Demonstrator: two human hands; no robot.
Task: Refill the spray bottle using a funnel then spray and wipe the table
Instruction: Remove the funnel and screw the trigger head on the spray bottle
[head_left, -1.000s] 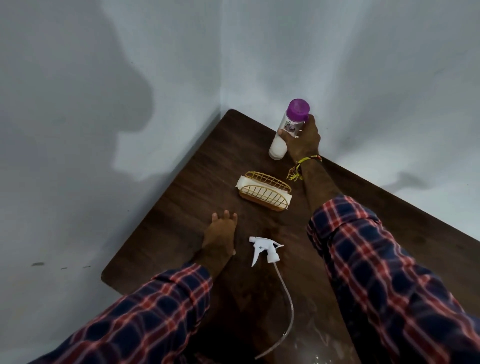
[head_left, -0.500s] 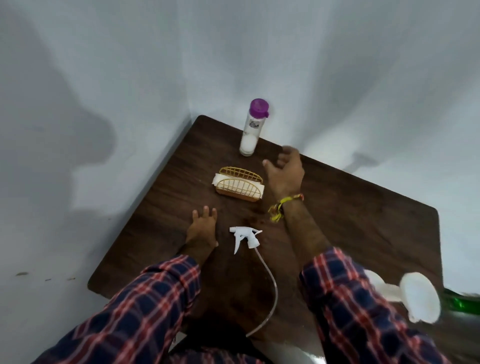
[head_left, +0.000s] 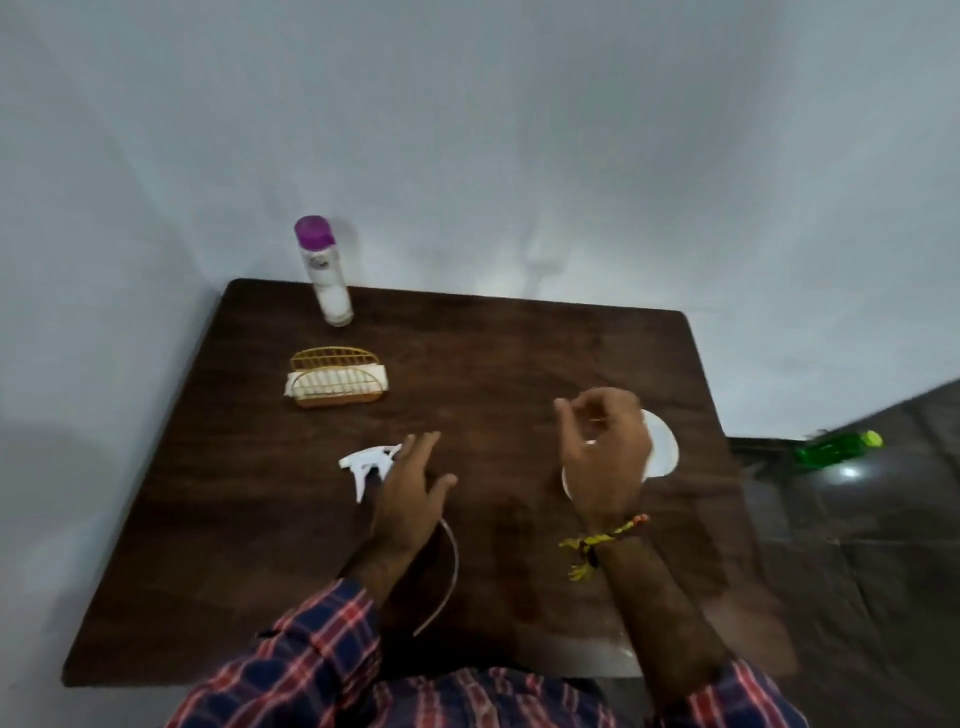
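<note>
The white spray head (head_left: 363, 464) lies on the dark wooden table (head_left: 519, 353), its thin tube (head_left: 451, 566) curving toward me. My left hand (head_left: 410, 493) hovers flat over it, fingers straight and spread. A white funnel (head_left: 662, 441) lies on the table to the right. My right hand (head_left: 605, 452) is over the funnel with fingers loosely curled; I cannot tell whether it touches it. A clear bottle with a purple cap (head_left: 326, 270) stands upright at the far left corner, white contents at its bottom.
A gold wire napkin holder (head_left: 336, 378) with white napkins stands in front of the bottle. A green bottle (head_left: 836, 448) lies on the dark floor beyond the table's right edge. White walls close in behind and to the left.
My right hand let go of the purple-capped bottle and swung right and back to over the funnel. My left hand lifted and shifted right over the spray head. My view turned right.
</note>
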